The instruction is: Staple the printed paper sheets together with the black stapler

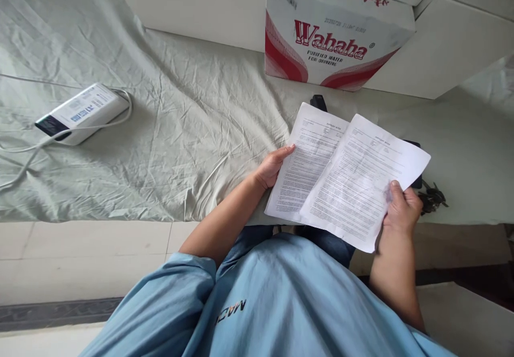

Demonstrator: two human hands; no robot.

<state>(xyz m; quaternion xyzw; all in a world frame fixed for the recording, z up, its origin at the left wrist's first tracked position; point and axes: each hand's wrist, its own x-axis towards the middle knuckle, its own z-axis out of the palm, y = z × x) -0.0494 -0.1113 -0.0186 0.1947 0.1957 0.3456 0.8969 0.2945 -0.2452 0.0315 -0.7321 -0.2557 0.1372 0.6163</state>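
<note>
Two printed white sheets are held up over the near edge of the cloth-covered table, one overlapping the other. My left hand grips the left edge of the left sheet, thumb on its face and fingers hidden behind. The right sheet lies partly in front of the left one. Closed on its right edge is my right hand, thumb on top. Both sheets carry dense lines of small text under a heading. Whether more pages lie behind them I cannot tell.
A Wahaha water carton stands at the back against white panels. On the left lies a white boxy device with a cable around it. Keys and a dark object sit by my right hand. A black item shows behind the sheets.
</note>
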